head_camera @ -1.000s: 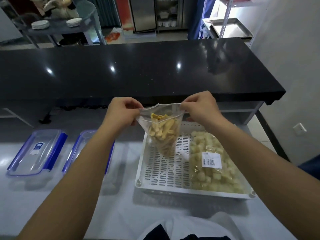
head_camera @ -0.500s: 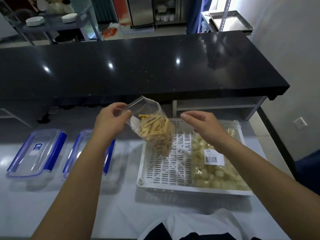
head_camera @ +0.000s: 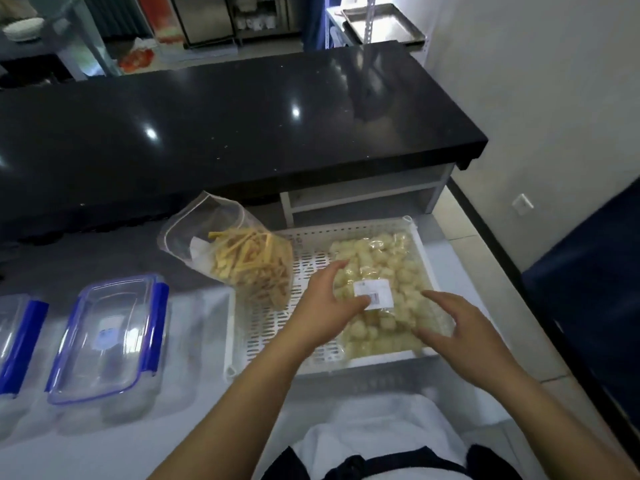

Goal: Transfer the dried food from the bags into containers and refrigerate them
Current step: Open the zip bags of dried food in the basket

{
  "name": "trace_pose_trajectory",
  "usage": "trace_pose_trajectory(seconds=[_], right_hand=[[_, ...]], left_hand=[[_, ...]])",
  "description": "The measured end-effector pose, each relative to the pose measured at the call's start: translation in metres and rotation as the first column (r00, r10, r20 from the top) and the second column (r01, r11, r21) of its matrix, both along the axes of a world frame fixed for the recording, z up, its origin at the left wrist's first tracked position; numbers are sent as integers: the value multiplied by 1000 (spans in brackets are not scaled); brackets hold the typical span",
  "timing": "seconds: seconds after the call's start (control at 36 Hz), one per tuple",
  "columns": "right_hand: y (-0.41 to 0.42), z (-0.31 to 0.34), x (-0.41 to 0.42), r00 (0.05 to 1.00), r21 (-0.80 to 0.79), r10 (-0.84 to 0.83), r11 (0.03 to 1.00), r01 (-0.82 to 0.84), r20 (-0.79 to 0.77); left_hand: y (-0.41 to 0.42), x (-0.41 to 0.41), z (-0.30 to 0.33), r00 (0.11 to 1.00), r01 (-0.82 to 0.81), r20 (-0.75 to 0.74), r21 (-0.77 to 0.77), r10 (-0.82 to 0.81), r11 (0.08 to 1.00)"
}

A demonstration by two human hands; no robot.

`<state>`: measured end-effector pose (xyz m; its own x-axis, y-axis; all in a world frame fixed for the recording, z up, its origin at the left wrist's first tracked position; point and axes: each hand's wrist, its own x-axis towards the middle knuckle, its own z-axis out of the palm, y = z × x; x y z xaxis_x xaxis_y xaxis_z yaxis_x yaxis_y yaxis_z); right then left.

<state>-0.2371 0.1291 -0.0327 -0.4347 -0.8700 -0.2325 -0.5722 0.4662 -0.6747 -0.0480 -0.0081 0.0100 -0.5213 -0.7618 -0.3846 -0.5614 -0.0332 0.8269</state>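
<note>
An opened clear bag of yellow dried strips (head_camera: 249, 261) rests on the left rim of the white slotted tray (head_camera: 266, 327), mouth pointing up and left, with no hand on it. A sealed bag of pale round pieces (head_camera: 384, 292) with a white barcode label lies in the tray's right half. My left hand (head_camera: 329, 303) rests on that bag's left edge, fingers apart. My right hand (head_camera: 453, 334) hovers open over its near right corner. Two clear lidded containers with blue clips (head_camera: 107, 337) (head_camera: 14, 337) stand on the white table at left.
A long black counter (head_camera: 242, 126) runs across behind the white table, with an open shelf under its right end. A wall and a floor strip lie to the right. Beyond the counter are metal shelves with a tray (head_camera: 381, 22) and a steel cabinet.
My left hand has let go of the strip bag, which now rests on the tray's left rim. Both hands have moved right and down to the bag of pale pieces.
</note>
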Motion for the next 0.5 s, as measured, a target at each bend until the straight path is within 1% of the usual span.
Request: trace_pose_trajectory(seconds=[0.03,0.08,0.19,0.25,0.31,0.36,0.39,0.42,0.5], right_hand=[[3,-5,2,1000,2,-4,1000,4,4],[10,-12,6,1000,19,-17,1000,17,-17],[19,-17,10,992,7,-91,996,92,-91],[20,-15,9,990,-16,-105,994,104,-91],[20,-14,7,994,-22,-100,995,99,-54],[19,-13,5,995,-19,-93,995,93,-20],[17,-13,3,996,-15,-89,996,89,-5],[15,-11,1,996,-15,-84,996,84,14],[10,-7,-6,990,-55,-105,992,111,96]], left_hand=[[-4,-5,-6,998,-52,-17,91,54,994],[-16,-15,-19,989,-140,-25,219,149,966],[-37,-29,-43,965,-231,-27,379,260,896],[-45,-33,-47,959,-258,-2,417,285,871],[-54,-37,-48,955,-277,34,449,294,849],[-60,-41,-43,957,-256,13,516,291,818],[-59,-41,-37,958,-240,-7,523,286,818],[-59,-42,-36,957,-228,-34,520,287,823],[-55,-52,-30,955,-245,-44,446,295,861]])
